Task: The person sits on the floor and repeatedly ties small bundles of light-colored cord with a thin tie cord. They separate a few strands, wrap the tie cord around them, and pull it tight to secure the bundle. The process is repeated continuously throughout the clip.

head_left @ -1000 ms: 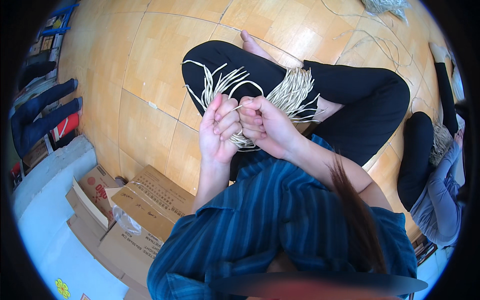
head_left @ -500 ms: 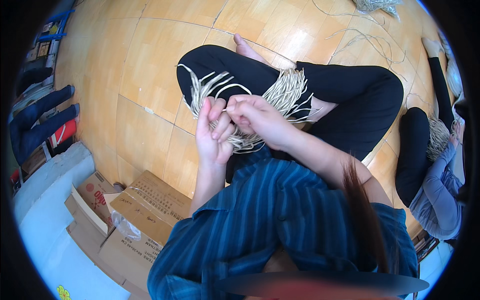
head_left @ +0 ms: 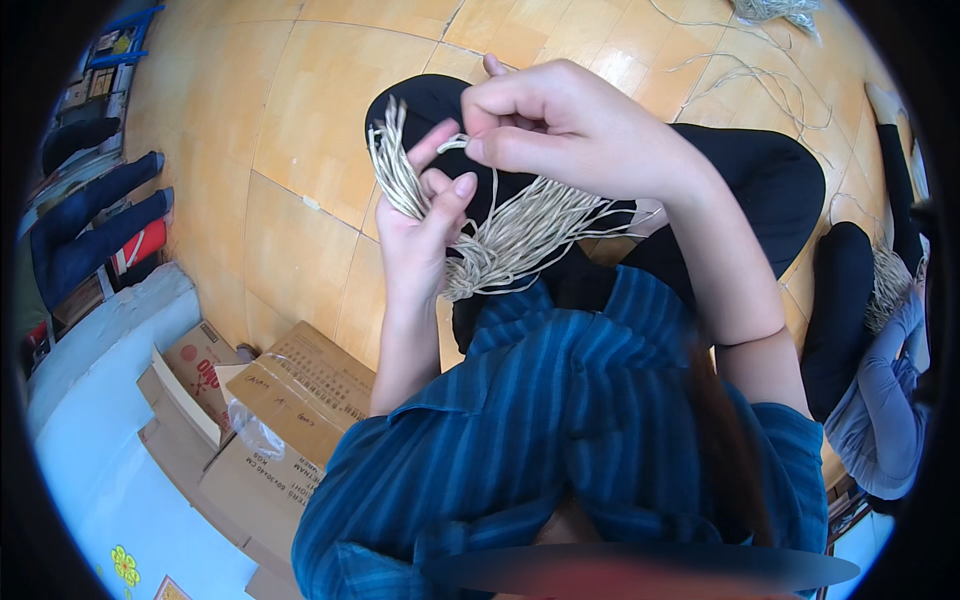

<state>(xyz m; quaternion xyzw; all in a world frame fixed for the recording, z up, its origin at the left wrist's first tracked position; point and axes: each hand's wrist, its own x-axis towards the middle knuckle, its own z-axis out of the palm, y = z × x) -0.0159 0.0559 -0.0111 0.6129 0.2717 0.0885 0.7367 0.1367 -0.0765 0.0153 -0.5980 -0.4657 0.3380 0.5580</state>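
Observation:
A bundle of pale beige cords [head_left: 530,222] lies across my lap, over my crossed legs in black trousers. My left hand [head_left: 425,215] is closed round one end of the bundle, and the loose cord ends stick up past its fingers. Just right of it, my right hand [head_left: 560,130] pinches a single cord [head_left: 494,185] between thumb and forefinger. That cord hangs down from the pinch toward the bundle, with a short bent piece reaching toward my left forefinger.
Cardboard boxes [head_left: 290,390] stand at my lower left beside a pale blue wall [head_left: 110,430]. Loose cords [head_left: 765,85] and a plastic-wrapped bundle [head_left: 778,14] lie on the tiled floor at the far right. At right sits another person [head_left: 880,370] with cords; dark-trousered legs [head_left: 100,220] show at left.
My right hand has lifted up and away from my left, drawing out a cord. My left hand has turned, and the bundle's ends now stand upright in it.

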